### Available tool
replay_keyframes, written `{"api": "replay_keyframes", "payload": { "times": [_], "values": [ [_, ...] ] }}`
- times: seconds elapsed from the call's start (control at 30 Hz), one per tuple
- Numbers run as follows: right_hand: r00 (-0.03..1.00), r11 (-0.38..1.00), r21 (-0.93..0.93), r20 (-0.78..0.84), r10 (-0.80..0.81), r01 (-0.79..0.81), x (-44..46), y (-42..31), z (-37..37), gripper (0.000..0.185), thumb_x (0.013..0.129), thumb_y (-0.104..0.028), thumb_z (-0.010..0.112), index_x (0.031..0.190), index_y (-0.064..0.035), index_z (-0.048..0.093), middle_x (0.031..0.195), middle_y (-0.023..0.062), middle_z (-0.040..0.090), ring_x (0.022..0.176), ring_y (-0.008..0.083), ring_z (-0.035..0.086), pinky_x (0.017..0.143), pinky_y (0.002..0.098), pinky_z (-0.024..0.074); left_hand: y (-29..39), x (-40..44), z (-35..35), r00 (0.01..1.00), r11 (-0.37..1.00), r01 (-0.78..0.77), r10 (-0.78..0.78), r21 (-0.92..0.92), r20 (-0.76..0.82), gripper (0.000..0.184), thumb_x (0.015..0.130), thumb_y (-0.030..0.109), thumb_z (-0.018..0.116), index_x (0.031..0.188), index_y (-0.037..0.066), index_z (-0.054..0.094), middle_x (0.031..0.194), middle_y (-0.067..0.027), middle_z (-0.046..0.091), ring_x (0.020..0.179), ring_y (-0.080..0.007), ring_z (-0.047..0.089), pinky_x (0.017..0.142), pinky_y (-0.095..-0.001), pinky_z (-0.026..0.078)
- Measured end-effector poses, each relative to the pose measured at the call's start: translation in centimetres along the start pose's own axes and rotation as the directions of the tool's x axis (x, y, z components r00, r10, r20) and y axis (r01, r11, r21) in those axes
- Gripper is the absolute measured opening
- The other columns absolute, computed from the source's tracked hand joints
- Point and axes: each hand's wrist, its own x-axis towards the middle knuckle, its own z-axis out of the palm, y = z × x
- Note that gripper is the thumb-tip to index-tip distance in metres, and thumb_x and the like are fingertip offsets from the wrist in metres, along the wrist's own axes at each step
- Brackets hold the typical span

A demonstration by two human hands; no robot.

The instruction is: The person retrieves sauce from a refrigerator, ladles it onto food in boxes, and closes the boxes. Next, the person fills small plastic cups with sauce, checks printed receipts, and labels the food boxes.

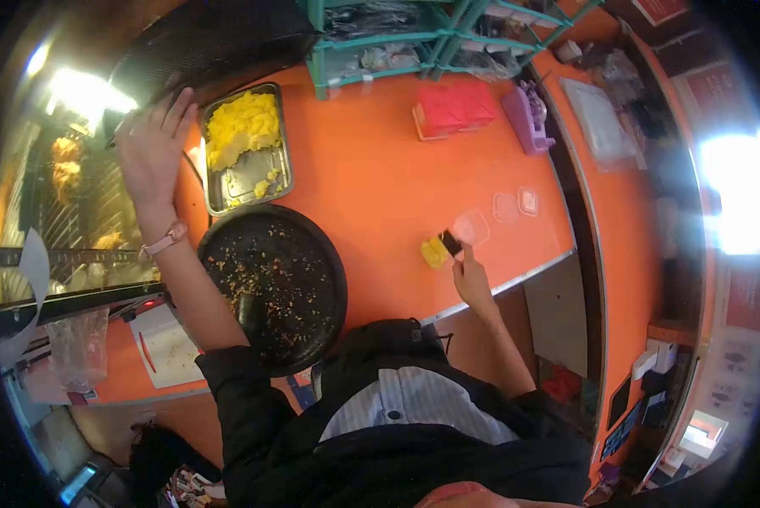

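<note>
My left hand (153, 152) is raised at the upper left, fingers stretched and apart, beside the lit glass case (75, 199). Whether it touches the dark mesh thing (219, 42) behind its fingertips, I cannot tell. Close by lies a metal tray (246, 182) with a mound of crumbly yellow food (243, 127). My right hand (471, 278) pinches a small dark flat object (451, 243) near the table's front edge. Against that object sits a small yellow piece (435, 252), its exact kind unclear. Clear plastic containers or lids (473, 227) are just beyond.
A large black pan (336, 279) holding scattered food bits is beneath my left forearm. Green shelving (380, 42), a pink-red box (454, 108) and a purple tape dispenser (527, 118) line the back of the orange table (371, 169). A person's dark hair (164, 453) shows lower left.
</note>
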Motion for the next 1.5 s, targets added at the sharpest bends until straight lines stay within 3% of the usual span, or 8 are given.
{"api": "replay_keyframes", "payload": {
  "times": [0.2, 0.37, 0.57, 0.93, 1.0, 1.2, 1.3, 1.5],
  "values": [
    [0.993, 0.995, 0.077, 0.1, -0.065, 0.058, 6.0, -8.3, 0.3, 0.039, 0.09, -0.015, 0.044, 0.127, -0.0062, 0.033, 0.068, 0.0192, 0.058, 0.065, 0.0382, 0.06, 0.055, 0.0442, 0.0451, 0.6, 0.6, -1.4, 0.986, 0.989, 0.028, -0.052, 0.146, 0.16, 0.043, 0.097, 0.028, 0.029, 0.117, -0.01, 0.039, 0.132, -0.0291, 0.033, 0.126, -0.0453, 0.03, 0.108, -0.0525, 0.025],
    [0.791, 0.783, 0.151, 0.014, -0.612, 0.603, 16.6, -22.7, 10.8, 0.042, 0.09, -0.013, 0.045, 0.131, -0.0067, 0.036, 0.074, 0.0208, 0.059, 0.064, 0.0362, 0.058, 0.058, 0.0437, 0.0438, 1.5, 1.2, -2.1, 0.971, 0.979, 0.096, -0.132, 0.18, 0.197, 0.047, 0.096, 0.028, 0.032, 0.122, -0.01, 0.037, 0.132, -0.0286, 0.036, 0.124, -0.0415, 0.037, 0.105, -0.0479, 0.03],
    [0.645, 0.622, -0.195, 0.086, -0.759, 0.758, 24.0, -33.4, 22.8, 0.05, 0.084, -0.01, 0.045, 0.132, -0.0041, 0.031, 0.09, 0.0274, 0.059, 0.076, 0.041, 0.061, 0.063, 0.0488, 0.0496, 1.5, 1.5, -3.4, 0.967, 0.977, 0.093, -0.134, 0.19, 0.215, 0.049, 0.095, 0.032, 0.032, 0.12, -0.008, 0.043, 0.128, -0.025, 0.044, 0.122, -0.0353, 0.042, 0.102, -0.0447, 0.034],
    [0.47, 0.409, -0.415, 0.051, -0.881, 0.812, 23.6, -29.6, 29.0, 0.047, 0.081, -0.005, 0.049, 0.126, 0.0048, 0.041, 0.079, 0.0265, 0.062, 0.063, 0.0345, 0.064, 0.052, 0.0419, 0.0498, 1.3, 2.0, -4.0, 0.962, 0.983, 0.08, -0.12, 0.163, 0.246, 0.048, 0.095, 0.033, 0.034, 0.122, -0.006, 0.044, 0.129, -0.0198, 0.046, 0.123, -0.038, 0.041, 0.103, -0.0466, 0.033],
    [0.595, 0.524, -0.283, 0.369, -0.714, 0.804, 21.6, -29.9, 26.9, 0.04, 0.081, -0.007, 0.05, 0.119, 0.0033, 0.046, 0.081, 0.0279, 0.061, 0.066, 0.0331, 0.064, 0.053, 0.0409, 0.0499, 1.1, 1.7, -4.0, 0.962, 0.982, 0.09, -0.128, 0.164, 0.24, 0.048, 0.095, 0.033, 0.034, 0.121, -0.005, 0.045, 0.129, -0.0197, 0.046, 0.123, -0.0383, 0.04, 0.103, -0.0468, 0.033],
    [0.517, 0.542, -0.025, 0.339, -0.786, 0.84, 22.1, -28.7, 23.2, 0.016, 0.081, -0.015, 0.049, 0.085, -0.0025, 0.058, 0.068, 0.0178, 0.062, 0.057, 0.0318, 0.062, 0.048, 0.0438, 0.046, 1.5, 1.7, -3.5, 0.97, 0.98, 0.102, -0.136, 0.172, 0.201, 0.047, 0.095, 0.031, 0.034, 0.121, -0.007, 0.044, 0.128, -0.0228, 0.045, 0.12, -0.0356, 0.043, 0.102, -0.045, 0.034],
    [0.414, 0.84, 0.145, 0.818, -0.399, 0.523, 24.2, -29.6, 21.9, 0.02, 0.088, -0.021, 0.046, 0.081, -0.0054, 0.057, 0.057, 0.003, 0.054, 0.035, 0.0103, 0.042, 0.032, 0.0262, 0.0315, 1.8, 1.6, -2.6, 0.973, 0.978, 0.096, -0.132, 0.186, 0.191, 0.047, 0.095, 0.031, 0.033, 0.12, -0.008, 0.044, 0.127, -0.0231, 0.046, 0.12, -0.0359, 0.044, 0.101, -0.045, 0.035],
    [0.341, 0.915, 0.346, 0.902, -0.265, -0.206, 25.8, -28.0, 21.0, 0.034, 0.095, -0.033, 0.038, 0.077, -0.01, 0.055, 0.051, -0.0042, 0.042, 0.038, 0.0076, 0.029, 0.036, 0.0269, 0.0243, 2.1, 1.7, -2.7, 0.977, 0.977, 0.104, -0.135, 0.184, 0.167, 0.046, 0.096, 0.03, 0.031, 0.12, -0.008, 0.042, 0.126, -0.0235, 0.046, 0.119, -0.0363, 0.044, 0.1, -0.0457, 0.037]
  ]
}}
